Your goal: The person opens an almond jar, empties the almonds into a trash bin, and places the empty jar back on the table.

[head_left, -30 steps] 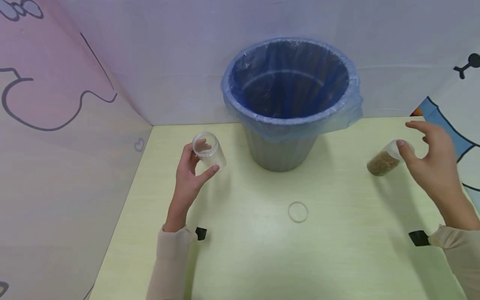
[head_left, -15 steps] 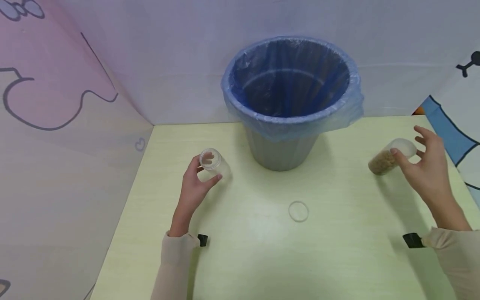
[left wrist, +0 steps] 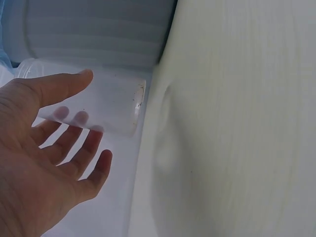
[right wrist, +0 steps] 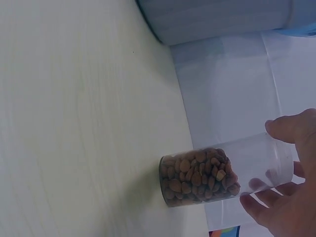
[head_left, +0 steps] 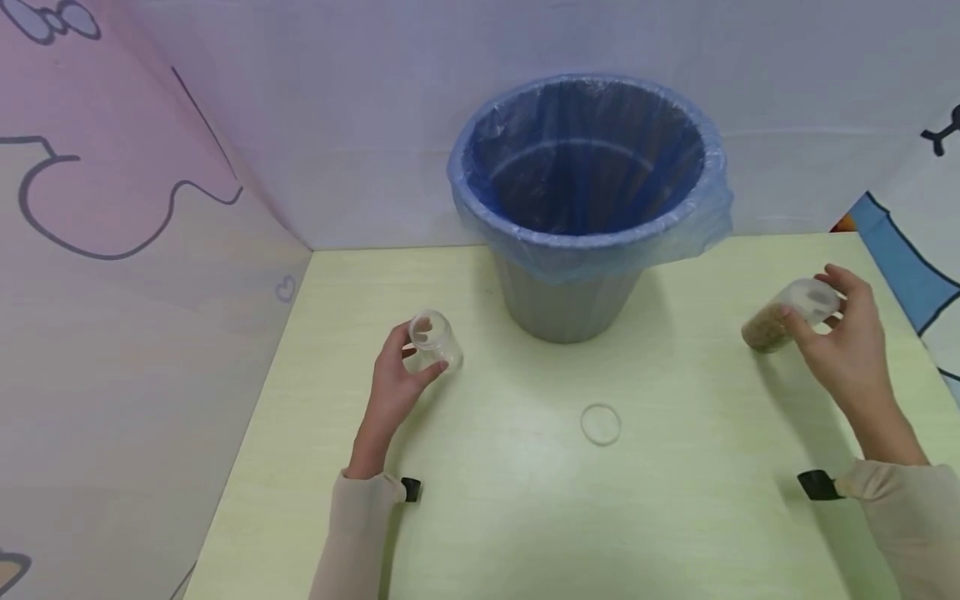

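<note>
My left hand [head_left: 420, 357] grips an empty clear jar [head_left: 435, 337] low over the pale table [head_left: 495, 500], left of the bin. In the left wrist view, that hand [left wrist: 81, 98] has its thumb on one side of the empty jar [left wrist: 111, 101] and its fingers show through the plastic. My right hand [head_left: 813, 302] holds the upper end of a tilted clear jar part-filled with brown pellets [head_left: 768, 325]. The right wrist view shows the pellet jar [right wrist: 197, 175] with its base on the table and my right hand [right wrist: 264, 160] round its empty end.
A grey bin lined with a blue bag [head_left: 588, 192] stands at the back centre, and its inside looks empty. A clear round lid [head_left: 601, 424] lies flat on the table in front of it. Printed screens wall in the left, back and right.
My left hand has brought the empty jar down and nearer to the table. My right hand, spread beside the pellet jar before, has closed its fingers round it.
</note>
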The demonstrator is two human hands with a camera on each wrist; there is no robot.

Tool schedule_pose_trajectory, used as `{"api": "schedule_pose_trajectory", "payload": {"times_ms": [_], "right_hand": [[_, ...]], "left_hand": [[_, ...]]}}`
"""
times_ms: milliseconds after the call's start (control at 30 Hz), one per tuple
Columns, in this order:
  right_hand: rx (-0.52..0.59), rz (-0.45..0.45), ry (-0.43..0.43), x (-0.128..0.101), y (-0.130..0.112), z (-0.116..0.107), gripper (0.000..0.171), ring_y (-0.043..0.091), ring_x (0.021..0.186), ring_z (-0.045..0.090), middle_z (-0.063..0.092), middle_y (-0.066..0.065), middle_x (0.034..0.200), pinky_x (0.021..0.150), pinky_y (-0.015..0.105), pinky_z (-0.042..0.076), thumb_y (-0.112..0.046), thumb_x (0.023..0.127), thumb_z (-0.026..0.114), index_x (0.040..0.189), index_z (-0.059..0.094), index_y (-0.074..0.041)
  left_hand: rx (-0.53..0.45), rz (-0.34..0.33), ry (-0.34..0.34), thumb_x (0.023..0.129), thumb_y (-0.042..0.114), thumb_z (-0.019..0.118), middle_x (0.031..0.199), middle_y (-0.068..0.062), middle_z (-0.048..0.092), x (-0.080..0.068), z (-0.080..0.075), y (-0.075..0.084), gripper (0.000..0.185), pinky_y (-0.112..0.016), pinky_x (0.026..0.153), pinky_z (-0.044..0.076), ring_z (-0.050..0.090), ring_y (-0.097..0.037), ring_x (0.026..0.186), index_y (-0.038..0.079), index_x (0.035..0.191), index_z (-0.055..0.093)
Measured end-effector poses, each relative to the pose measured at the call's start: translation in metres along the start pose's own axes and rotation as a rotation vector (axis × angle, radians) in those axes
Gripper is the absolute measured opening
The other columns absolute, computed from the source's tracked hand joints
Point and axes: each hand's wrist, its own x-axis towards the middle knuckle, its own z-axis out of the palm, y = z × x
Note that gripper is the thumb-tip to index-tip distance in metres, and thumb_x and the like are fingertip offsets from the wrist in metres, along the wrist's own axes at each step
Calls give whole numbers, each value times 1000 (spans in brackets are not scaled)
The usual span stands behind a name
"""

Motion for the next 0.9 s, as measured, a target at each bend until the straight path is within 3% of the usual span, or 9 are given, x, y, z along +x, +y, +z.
{"api": "schedule_pose_trajectory", "payload": {"times_ms": [167, 600, 900], "right_hand": [[-5, -1, 15, -3, 3, -1, 73, -6, 130, 41, 37, 22, 161, 92, -3, 34, -20, 102, 63, 164, 27, -11], [14, -6, 34, -11, 0, -5, 71, -8, 128, 42, 40, 14, 160, 92, -3, 35, -21, 102, 65, 163, 29, -15], [30, -39, 79, -21, -17, -6, 73, -14, 122, 43, 49, -10, 147, 88, -4, 35, -23, 97, 73, 160, 37, -24]], "left_hand": [[-45, -26, -6, 83, 0, 85, 145, -6, 58, -1, 4, -3, 70, -53, 110, 49, 54, -31, 132, 14, 145, 54], [-51, -67, -14, 84, -2, 83, 147, -10, 56, 1, 9, -9, 69, -52, 108, 52, 54, -34, 132, 11, 145, 53], [-45, -84, -21, 85, -1, 82, 148, -11, 55, 0, 10, -12, 70, -53, 107, 52, 54, -35, 133, 10, 147, 50]]}}
